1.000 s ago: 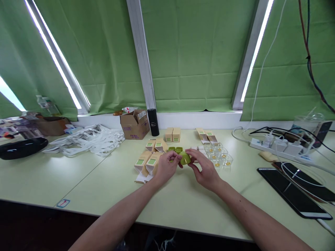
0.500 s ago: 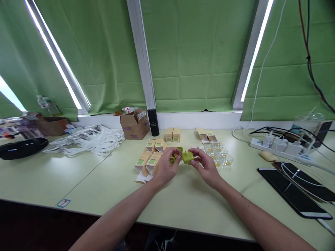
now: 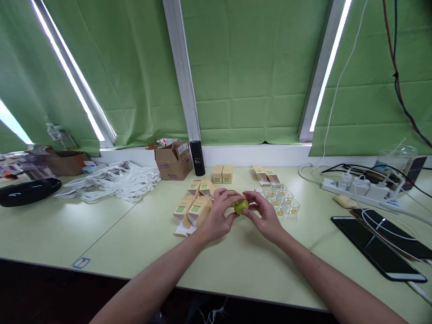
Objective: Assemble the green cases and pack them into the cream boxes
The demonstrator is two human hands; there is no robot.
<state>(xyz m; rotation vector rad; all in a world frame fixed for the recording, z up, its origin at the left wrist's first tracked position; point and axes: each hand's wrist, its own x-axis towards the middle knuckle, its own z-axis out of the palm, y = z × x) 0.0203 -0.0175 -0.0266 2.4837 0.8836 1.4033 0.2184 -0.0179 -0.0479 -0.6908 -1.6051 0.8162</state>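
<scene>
Both hands meet over the middle of the table around one small green object. My left hand grips it from the left, fingers over its top. From the right, my right hand pinches it between thumb and fingers. Part of another green piece shows behind the fingers, mostly hidden. Open kraft boxes with green labels stand just left of my left hand. Beyond my right hand are several clear plastic cups with yellow centres. Two closed kraft boxes stand behind, and two flatter, open ones lie to their right.
A cardboard box and a black cylinder stand at the back. White straps and a black case lie left. On the right are a power strip, cables and two dark phones.
My hands have come closer together. The green pieces, apart before, now look joined into one rounded object, and my left fingers reach over it.
</scene>
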